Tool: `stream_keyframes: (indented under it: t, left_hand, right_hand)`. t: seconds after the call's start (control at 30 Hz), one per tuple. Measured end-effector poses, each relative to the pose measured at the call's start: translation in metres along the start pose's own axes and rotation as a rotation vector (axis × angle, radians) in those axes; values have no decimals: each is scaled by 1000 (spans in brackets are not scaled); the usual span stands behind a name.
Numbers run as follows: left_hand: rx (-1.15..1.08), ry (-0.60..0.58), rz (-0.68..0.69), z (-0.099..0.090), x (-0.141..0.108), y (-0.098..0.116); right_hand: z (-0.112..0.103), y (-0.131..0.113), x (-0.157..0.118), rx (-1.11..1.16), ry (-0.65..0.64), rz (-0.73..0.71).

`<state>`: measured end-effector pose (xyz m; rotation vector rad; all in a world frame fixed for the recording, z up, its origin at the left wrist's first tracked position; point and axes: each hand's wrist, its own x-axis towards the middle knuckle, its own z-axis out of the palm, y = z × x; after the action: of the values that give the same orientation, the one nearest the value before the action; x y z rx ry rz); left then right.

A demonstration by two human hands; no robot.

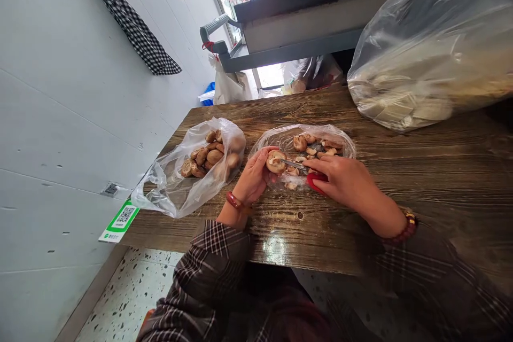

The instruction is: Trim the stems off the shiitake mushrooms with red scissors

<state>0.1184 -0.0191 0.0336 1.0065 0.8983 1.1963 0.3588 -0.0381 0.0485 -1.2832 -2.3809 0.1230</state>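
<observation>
"Brown, with a paler underside, is the mushroom (276, 162); where does it sit?"

"In the fingers of the left hand (254, 175), curled round its edge; its underside is turned up towards the person."

"And the right hand (348, 179)?"

"Its fingers are closed about the red-handled cutting tool (295, 164); the metal tip meets the mushroom's underside, just beside the left fingertips; whether it has bitten in, I cannot tell."

"What lies beneath the fingers?"

"A spread clear bag (272, 136); just past the right fingertips it holds mushrooms and cut pieces (310, 142)."

"Farther out?"

"To the left of the left fingers, a second bag (166, 192) lies open with whole mushrooms (214, 156) inside; well beyond the right fingers, up and to the right, stands a large plastic bag (404, 37) with pale, flat contents; the dark wooden table (441, 165) bears all three; past its left edge, farthest from the fingers, rises a white wall (80, 112)."
</observation>
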Motion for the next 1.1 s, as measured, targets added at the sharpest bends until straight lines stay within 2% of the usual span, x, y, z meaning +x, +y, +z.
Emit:
stream_keyframes:
  t: [0.17,0.27,0.37,0.47,0.53,0.6,0.7,0.8,0.93,1.1]
  left_hand:
    - [-75,-17,-39,1,-1,3]
    - [-111,29,-53,-3,1,2]
    - [-125,60,-63,-7,2,1]
    - [-116,-32,-114,-3,-1,0]
    - [-119,-119,-156,3,-5,0]
    - [-135,-195,-183,8,-8,1]
    - [-151,-281,-184,12,-12,1]
    - [-121,-337,-134,10,-13,-2]
    - [-46,-371,-66,9,-11,-10]
    - [5,-407,-56,13,-10,-12]
  right_hand:
    - [0,2,-2,144,2,9]
    - [1,5,-2,212,-9,29]
    - [6,6,-1,306,82,90]
    - [13,3,3,459,292,181]
    - [19,0,5,552,388,214]
    - [24,-1,7,620,414,227]
    - [28,-2,6,672,377,232]
    - [29,-5,4,652,383,208]
    - [26,-12,3,626,384,103]
    - [24,-14,4,529,414,-24]
